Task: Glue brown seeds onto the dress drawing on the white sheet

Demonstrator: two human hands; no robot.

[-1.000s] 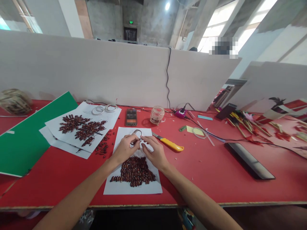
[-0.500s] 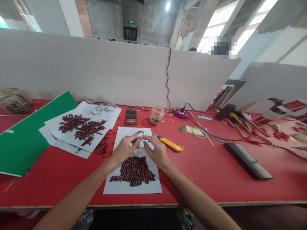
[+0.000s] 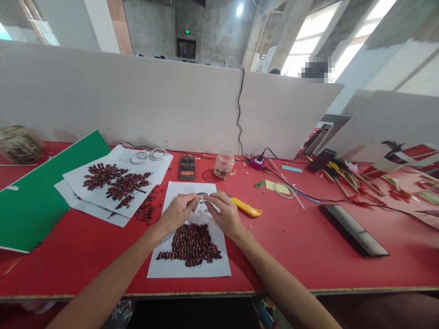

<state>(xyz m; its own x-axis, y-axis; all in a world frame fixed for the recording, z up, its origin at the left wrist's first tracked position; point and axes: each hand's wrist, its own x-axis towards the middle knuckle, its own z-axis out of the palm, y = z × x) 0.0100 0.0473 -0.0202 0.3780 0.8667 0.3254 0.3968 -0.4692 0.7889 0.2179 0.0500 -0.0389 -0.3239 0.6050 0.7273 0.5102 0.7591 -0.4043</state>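
Over the upper part of a white sheet (image 3: 157, 269), both my hands meet at a thin ring that looks like a narrow tape roll (image 3: 202, 195). My left hand (image 3: 179, 211) pinches it from the left, fingertips bent together. From the other side my right hand (image 3: 224, 212) closes its thumb and fingers at the ring. Fingers cover most of it. Dark red-brown beans (image 3: 194, 244) form a close-set shape on the sheet below my hands, with drawn lines above them. Just right of my right hand lies a yellow utility knife (image 3: 246, 207), its front end hidden.
Loose beans (image 3: 147, 208) lie left of the sheet, near papers bearing bean pictures (image 3: 130, 185) and two tape rolls (image 3: 158, 154). Behind stand a phone (image 3: 187, 167) and glass jar (image 3: 224, 165). A black slab-like device (image 3: 353, 230) and cable lie right. A white partition (image 3: 171, 105) bounds the table.
The ring has tilted flatter and shows less between my fingers. My right hand has shifted slightly and covers more of the knife's front. Nothing else has visibly moved.
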